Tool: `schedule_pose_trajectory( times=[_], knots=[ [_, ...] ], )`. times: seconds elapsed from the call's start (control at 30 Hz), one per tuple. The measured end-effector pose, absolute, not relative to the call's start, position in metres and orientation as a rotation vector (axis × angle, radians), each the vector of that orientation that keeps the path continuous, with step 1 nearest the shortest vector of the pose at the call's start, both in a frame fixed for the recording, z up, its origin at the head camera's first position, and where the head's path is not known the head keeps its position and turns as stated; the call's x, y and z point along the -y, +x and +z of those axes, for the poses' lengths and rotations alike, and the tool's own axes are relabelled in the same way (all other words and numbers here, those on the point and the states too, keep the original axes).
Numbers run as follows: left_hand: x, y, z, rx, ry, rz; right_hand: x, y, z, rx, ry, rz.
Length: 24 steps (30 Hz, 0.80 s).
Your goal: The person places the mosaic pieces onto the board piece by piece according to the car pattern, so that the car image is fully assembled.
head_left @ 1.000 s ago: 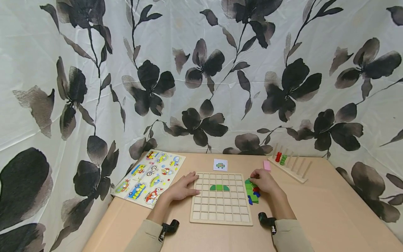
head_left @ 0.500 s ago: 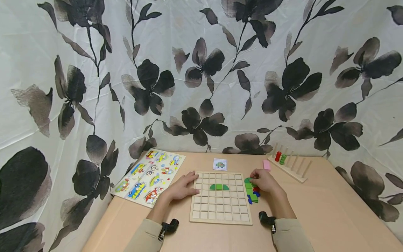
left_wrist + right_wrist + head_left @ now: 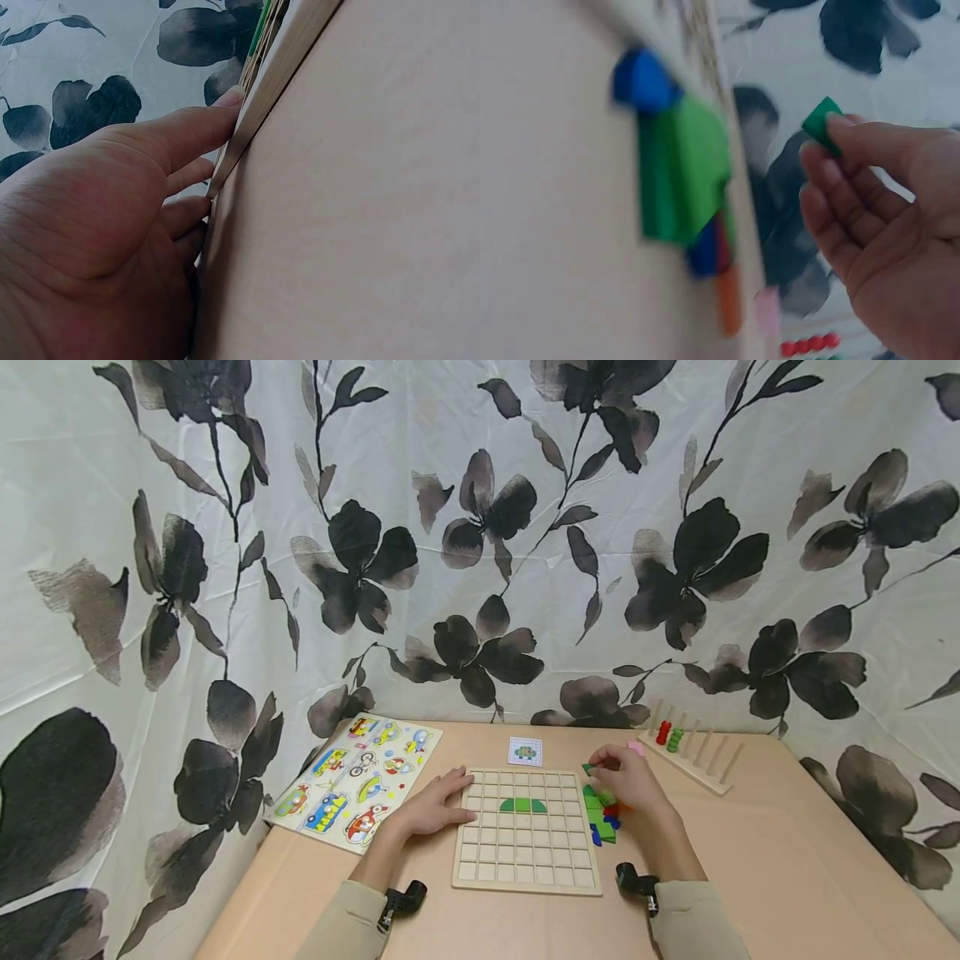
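In the head view a wooden grid board [image 3: 525, 862] lies on the table, with a short row of green pieces [image 3: 522, 806] in its upper middle cells. My left hand [image 3: 429, 807] rests against the board's left edge; the left wrist view has the thumb [image 3: 202, 135] on the rim and the other fingers extended along the side. My right hand [image 3: 628, 779] pinches a small green block [image 3: 823, 124] between thumb and fingertips, raised above the table. Just below it, beside the board's right edge, lies a pile of green, blue, red and orange blocks [image 3: 594, 817].
A small pattern card [image 3: 525, 752] lies behind the board. At the left is a vehicle picture board [image 3: 358, 783]. A wooden peg rack [image 3: 693, 768] with red and green beads stands at the back right, and a pink block [image 3: 636, 747] shows beside it.
My right hand has lifted a green block from the pile and moved slightly up and away from it. My left hand stays in place at the board's edge.
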<state>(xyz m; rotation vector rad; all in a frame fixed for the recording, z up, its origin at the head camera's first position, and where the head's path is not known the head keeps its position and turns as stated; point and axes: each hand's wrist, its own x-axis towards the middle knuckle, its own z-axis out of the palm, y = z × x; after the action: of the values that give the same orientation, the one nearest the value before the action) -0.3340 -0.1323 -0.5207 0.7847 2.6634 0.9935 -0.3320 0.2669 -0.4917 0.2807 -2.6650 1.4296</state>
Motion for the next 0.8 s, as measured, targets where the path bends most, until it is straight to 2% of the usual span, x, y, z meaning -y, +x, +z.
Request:
schedule_pose_trajectory(
  times=[0.3,0.8],
  knots=[
    [0.132,-0.334,-0.521,-2.661,0.763,0.987,-0.235,-0.324,-0.463,2.536,0.56,1.582],
    [0.132,-0.335,-0.521,-2.664,0.793,1.007,-0.167,-0.319,-0.463,2.586,0.874,1.556]
  ],
)
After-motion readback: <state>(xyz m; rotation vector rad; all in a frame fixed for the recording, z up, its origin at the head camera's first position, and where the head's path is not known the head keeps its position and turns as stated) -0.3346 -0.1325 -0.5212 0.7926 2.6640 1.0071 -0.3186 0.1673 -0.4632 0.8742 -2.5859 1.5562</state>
